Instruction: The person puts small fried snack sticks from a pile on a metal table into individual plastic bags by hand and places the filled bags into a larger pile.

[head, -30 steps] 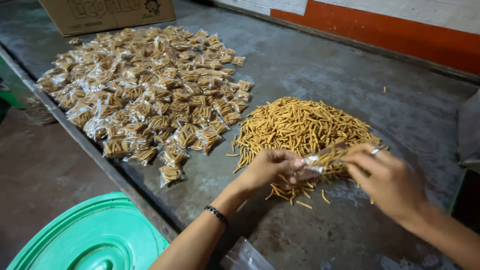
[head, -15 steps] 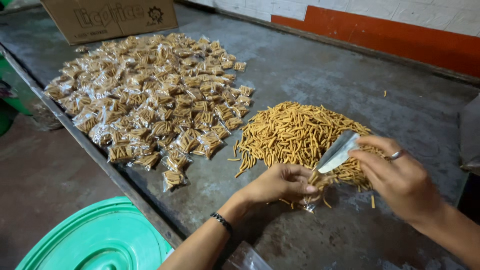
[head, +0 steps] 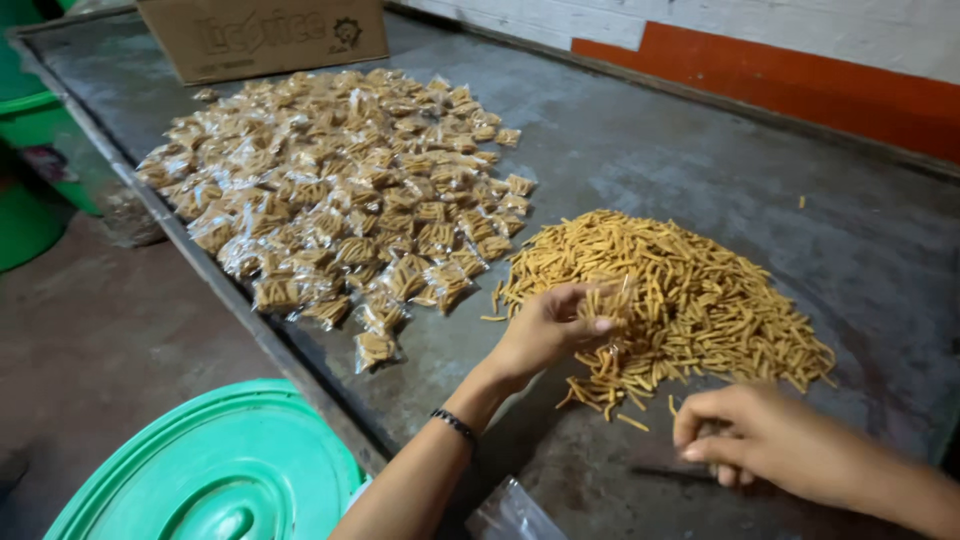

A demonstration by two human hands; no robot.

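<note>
left hand (head: 550, 325): at the near-left edge of the snack stick pile (head: 670, 295), fingers curled, pinching a small clear bag (head: 612, 300) part-filled with sticks; black band on the wrist
right hand (head: 770, 445): low over the bare desk (head: 700, 150), just in front of the pile, not touching it; fingers bent loosely together, thumb and forefinger near each other; cannot tell if anything is pinched
snack stick pile: loose orange-yellow sticks heaped on the grey desk, centre-right; left hand at its edge, right hand near its front rim; a few strays lie between the pile and the right hand
small clear bag: held upright-ish at the left fingertips, against the pile
filled packets (head: 340, 190): wide spread of small sealed clear packets, left of the pile, reaching toward the desk's left edge; well apart from both hands
cardboard box (head: 265, 35): far end of the desk, behind the packets
green lid (head: 210, 470): round, below the desk edge, near left
green bins (head: 35, 170): on the floor, far left
wall (head: 800, 80): white with an orange band, behind the desk
</note>
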